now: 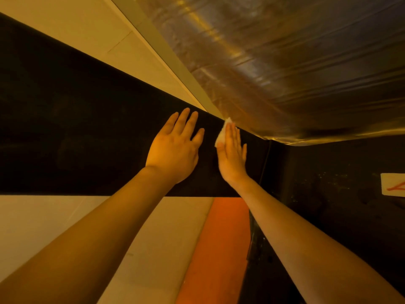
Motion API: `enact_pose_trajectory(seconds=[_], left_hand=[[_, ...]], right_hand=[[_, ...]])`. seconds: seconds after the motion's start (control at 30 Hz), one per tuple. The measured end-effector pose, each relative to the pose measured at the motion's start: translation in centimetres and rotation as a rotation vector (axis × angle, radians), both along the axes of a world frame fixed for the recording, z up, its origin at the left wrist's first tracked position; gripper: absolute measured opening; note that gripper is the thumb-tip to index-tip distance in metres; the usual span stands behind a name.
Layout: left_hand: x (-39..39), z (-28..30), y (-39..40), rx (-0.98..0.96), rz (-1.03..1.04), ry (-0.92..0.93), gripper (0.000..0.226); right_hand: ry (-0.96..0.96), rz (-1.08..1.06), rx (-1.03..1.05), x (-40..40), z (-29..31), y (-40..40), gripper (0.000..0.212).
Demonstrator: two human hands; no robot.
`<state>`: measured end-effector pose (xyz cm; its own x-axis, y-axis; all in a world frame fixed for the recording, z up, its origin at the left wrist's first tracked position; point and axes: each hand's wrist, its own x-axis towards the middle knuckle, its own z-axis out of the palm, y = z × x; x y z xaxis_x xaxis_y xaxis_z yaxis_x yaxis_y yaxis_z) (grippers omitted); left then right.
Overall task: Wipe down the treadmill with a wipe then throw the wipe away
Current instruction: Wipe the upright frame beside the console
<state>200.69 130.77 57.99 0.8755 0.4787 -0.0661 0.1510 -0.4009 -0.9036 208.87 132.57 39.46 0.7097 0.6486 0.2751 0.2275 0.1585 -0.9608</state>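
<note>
Left hand [173,148] flat on the black treadmill surface [76,132], fingers straight and slightly spread, holding nothing. Just beside it, right hand [232,153] presses the white wipe [221,133] against the same surface with straight fingers. Crinkled plastic sheeting [285,62] above right.

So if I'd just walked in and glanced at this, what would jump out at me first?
Two bare arms reaching forward over a broad black surface that crosses the picture. The left hand lies flat and spread on it, while the right hand presses a small white wipe against it with straight fingers. Above right hangs a crinkled shiny plastic sheet; an orange strip shows below.
</note>
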Motion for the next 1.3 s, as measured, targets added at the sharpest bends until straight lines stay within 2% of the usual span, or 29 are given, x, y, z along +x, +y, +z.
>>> enact_pose_trajectory(seconds=[0.07, 0.13, 0.2, 0.43, 0.63, 0.87, 0.97, 1.1, 1.3], left_hand=[[0.0, -0.1, 0.1, 0.006, 0.006, 0.000, 0.059], [0.0, -0.2, 0.1, 0.009, 0.003, -0.003, 0.059], [0.0, -0.2, 0.1, 0.008, 0.001, -0.007, 0.059], [-0.1, -0.2, 0.2, -0.011, -0.018, -0.008, 0.058], [0.2, -0.3, 0.1, -0.001, 0.005, -0.007, 0.058], [-0.8, -1.5, -0.3, -0.001, 0.014, -0.010, 0.059], [-1.7, -2.2, -0.9, -0.009, 0.024, 0.006, 0.060], [-2.6, -2.2, -1.1, -0.009, 0.027, 0.011, 0.061], [-2.6, -2.3, -1.2, -0.015, 0.031, 0.010, 0.061]], right_hand=[[0.077, 0.016, -0.077, 1.0, -1.2, 0.1, 0.092], [0.092, 0.040, -0.123, 1.1, -1.1, -0.2, 0.069], [0.101, 0.038, -0.098, -0.1, -0.5, -0.6, 0.059], [0.107, -0.044, 0.060, -6.6, -1.1, -1.4, 0.076], [0.234, -0.041, -0.039, -6.7, -4.6, -2.3, 0.099], [0.197, 0.014, 0.089, -11.6, -0.8, -4.0, 0.072], [0.151, 0.018, 0.069, -11.2, -2.1, -4.0, 0.073], [0.191, -0.030, -0.010, -10.4, -3.6, -3.4, 0.079], [0.075, 0.014, 0.138, -14.6, -0.7, -5.3, 0.068]])
